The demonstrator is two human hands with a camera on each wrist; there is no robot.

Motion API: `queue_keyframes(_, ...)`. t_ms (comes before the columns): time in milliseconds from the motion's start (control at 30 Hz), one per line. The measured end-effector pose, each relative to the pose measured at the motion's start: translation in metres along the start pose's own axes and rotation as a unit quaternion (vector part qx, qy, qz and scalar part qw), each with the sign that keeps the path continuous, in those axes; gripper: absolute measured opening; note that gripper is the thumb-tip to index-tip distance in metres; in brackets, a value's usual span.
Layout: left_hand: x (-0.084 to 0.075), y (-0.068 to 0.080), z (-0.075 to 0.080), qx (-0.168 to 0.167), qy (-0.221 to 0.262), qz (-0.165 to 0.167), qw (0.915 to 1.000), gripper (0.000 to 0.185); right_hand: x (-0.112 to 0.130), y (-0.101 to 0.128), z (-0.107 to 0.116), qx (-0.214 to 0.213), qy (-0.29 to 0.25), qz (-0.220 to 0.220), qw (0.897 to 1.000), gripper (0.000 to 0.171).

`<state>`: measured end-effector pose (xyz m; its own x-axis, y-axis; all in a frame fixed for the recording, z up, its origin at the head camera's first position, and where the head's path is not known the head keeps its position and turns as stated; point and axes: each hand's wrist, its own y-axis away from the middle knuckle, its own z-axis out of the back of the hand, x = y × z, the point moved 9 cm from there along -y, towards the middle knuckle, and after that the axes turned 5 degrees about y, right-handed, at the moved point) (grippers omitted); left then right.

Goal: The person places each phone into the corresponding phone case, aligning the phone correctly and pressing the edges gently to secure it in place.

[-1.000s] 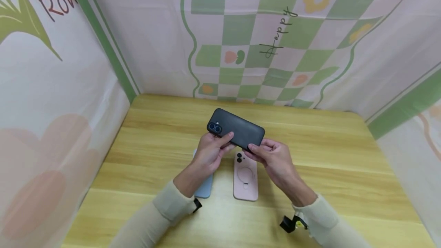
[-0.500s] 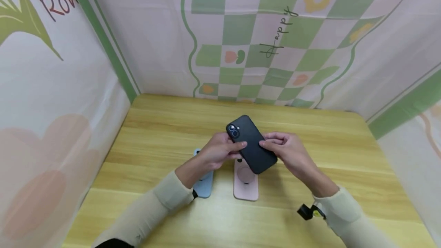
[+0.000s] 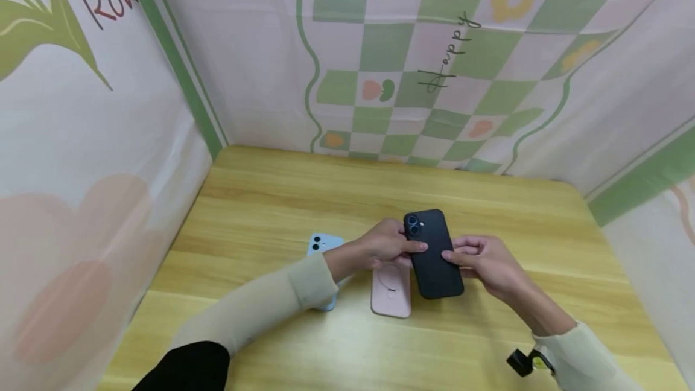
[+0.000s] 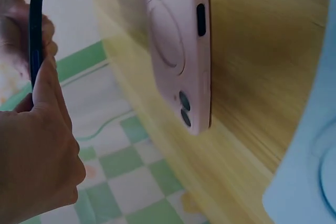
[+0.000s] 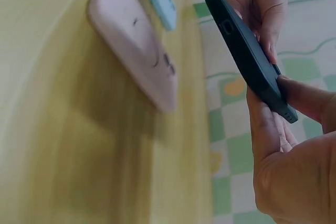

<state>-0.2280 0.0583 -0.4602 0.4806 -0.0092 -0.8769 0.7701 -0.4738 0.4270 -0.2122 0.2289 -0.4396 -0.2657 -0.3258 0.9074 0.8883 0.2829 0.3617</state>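
A phone in a black case [image 3: 436,270], its back with two camera lenses turned up, is held above the table by both hands. The left hand [image 3: 387,242] grips its left edge, thumb across the back. From the right side the right hand [image 3: 491,264] pinches the other edge, thumb on top. In the right wrist view the black phone [image 5: 244,51] is seen edge-on, between the thumb and fingers of the right hand [image 5: 299,171]. Partly under the left hand lies a pink phone [image 3: 392,300]. A light blue phone [image 3: 324,241] lies further left, mostly covered by the left forearm.
The phones lie on a wood-grain table [image 3: 271,192] with rounded far corners. Printed fabric [image 3: 260,77] with green checks and flowers hangs behind it and at both sides. A small black device [image 3: 521,363] is strapped to the right wrist.
Both hands have carried the black phone rightward and nearer the front. It has turned from lying crosswise to nearly upright in view. The pink and blue phones stay in place.
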Motion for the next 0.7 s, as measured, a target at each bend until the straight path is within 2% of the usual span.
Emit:
queue_keyframes(167, 0.007, -0.012, -0.014, -0.034, -0.042, 0.014, 0.9985, 0.01, -0.024, 0.005, 0.011, 0.004, -0.037, -0.026, 0.999, 0.007)
queue_keyframes(300, 0.013, -0.018, -0.025, -0.054, -0.061, 0.035, 0.9961, 0.01, -0.041, 0.006, 0.014, 0.022, -0.051, -0.037, 0.998, 0.005)
queue_keyframes(700, 0.034, -0.028, -0.04, -0.099, -0.117, 0.077, 0.9852, 0.018, -0.083, 0.011, 0.016, 0.042, -0.056, -0.061, 0.996, 0.006)
